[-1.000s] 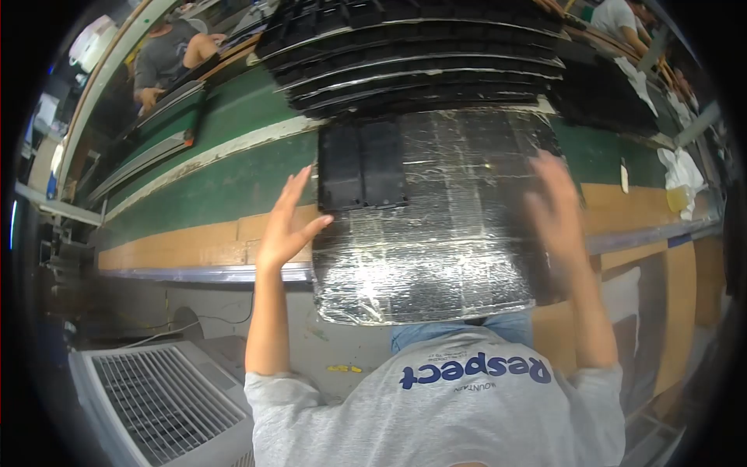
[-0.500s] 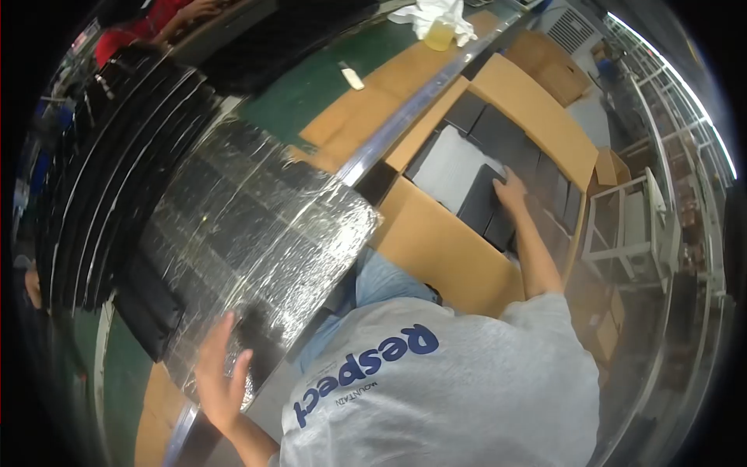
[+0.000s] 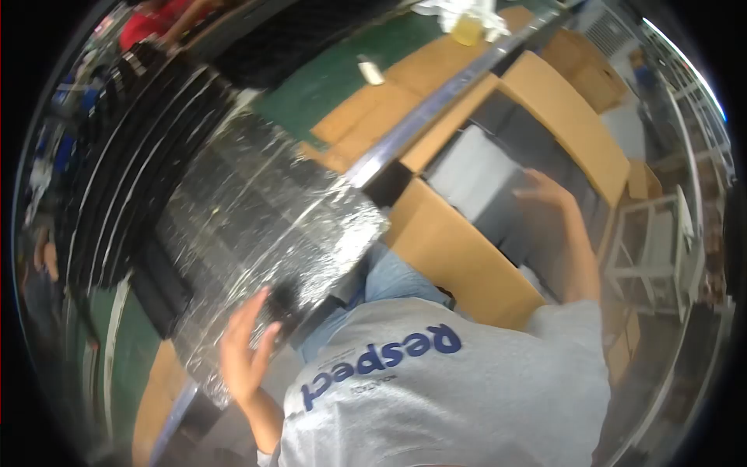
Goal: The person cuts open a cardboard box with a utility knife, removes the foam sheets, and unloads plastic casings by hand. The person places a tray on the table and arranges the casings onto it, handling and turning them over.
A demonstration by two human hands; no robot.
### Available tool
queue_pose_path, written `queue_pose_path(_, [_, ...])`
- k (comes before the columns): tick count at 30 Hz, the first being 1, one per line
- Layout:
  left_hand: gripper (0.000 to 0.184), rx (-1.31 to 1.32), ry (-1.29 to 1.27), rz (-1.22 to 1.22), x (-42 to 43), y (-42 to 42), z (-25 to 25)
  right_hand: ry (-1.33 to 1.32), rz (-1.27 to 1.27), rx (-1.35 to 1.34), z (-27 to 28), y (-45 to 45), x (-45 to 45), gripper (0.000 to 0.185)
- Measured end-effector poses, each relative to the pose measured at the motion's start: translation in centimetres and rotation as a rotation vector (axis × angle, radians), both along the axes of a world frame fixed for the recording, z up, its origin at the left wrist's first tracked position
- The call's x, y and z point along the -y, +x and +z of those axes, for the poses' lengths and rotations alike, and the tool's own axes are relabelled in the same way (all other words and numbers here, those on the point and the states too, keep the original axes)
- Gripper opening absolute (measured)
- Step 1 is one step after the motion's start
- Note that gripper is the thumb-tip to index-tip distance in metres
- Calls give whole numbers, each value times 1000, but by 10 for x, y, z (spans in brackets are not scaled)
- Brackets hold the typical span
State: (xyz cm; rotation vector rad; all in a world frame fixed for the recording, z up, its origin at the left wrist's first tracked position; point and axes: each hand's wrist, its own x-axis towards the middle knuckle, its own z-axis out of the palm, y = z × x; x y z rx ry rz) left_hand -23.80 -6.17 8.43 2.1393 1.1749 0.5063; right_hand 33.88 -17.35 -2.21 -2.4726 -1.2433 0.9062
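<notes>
My left hand [image 3: 245,354] is by the near edge of a surface wrapped in shiny clear film or tape [image 3: 257,210], its thumb and fingers apart and nothing held. My right hand [image 3: 551,193] is over an open cardboard box [image 3: 467,257], fingers stretched out and somewhat blurred. Beneath and beside it lie dark grey flat pieces [image 3: 525,140] packed in rows. A pale grey sheet or piece [image 3: 473,173] covers part of the box's left side. Whether my right fingertips touch a dark piece is hard to make out.
Several upright black trays or panels [image 3: 132,163] stand in a stack at left. A metal rail [image 3: 420,109] runs alongside the box. Beyond it are flat cardboard [image 3: 420,74], a small white object [image 3: 370,70] and a yellow container [image 3: 468,31]. A person in red [image 3: 144,29] is at upper left.
My right hand has come off the edge of the dark piece, its fingers now more stretched out. My left hand remains open near the film-covered surface. The whole view has shifted slightly.
</notes>
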Motion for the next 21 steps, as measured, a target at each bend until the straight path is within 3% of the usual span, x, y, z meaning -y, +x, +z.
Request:
queue_pose_path(2, [42,31,13,-48,1,4,-3,5,-45,-265,16,-15,7,92])
queue_pose_path(3, [42,56,-1,-65,1,6,0,53,-102,-110,-17,6,21,90])
queue_pose_path(5, [41,96,5,-82,0,4,-2,94,-160,-281,-1,-14,18,79])
queue_pose_path(6, [40,105,22,-93,0,2,-5,222,-182,-412,-24,4,23,80])
queue_pose_path(7, [40,102,34,-75,0,1,-6,217,-228,-249,-20,-2,22,74])
queue_pose_path(13, [41,125,66,-35,1,0,-10,292,-42,-132,30,-23,12,41])
queue_pose_path(18, [41,148,57,-51,-1,1,-17,342,12,-99,59,-50,11,34])
queue_pose_path(21, [41,161,71,-75,-5,-2,-17,177,103,91,91,-81,4,32])
